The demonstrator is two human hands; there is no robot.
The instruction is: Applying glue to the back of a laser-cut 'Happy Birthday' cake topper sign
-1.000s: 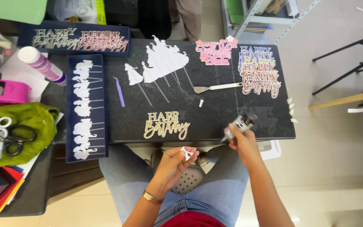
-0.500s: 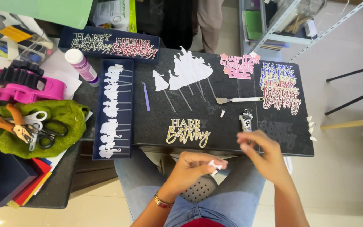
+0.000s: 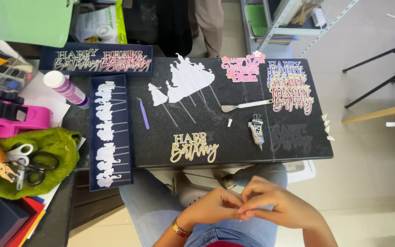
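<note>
- Tiny piece pinched between the fingertips over the lap, just below the black board's edge; too small and covered to tell what it is.
- Left hand and right hand touch at the fingertips, fingers closed tight.
- Small glue tube with a black binder clip lies untouched on the board, beside the gold cut-out cake topper lettering.

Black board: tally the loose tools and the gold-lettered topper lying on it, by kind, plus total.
Purple tweezers: 1
Metal spatula: 1
Glue tube with binder clip: 1
Small white cap: 1
Gold-lettered topper: 1
Total: 5
All lie on the black board.
</note>
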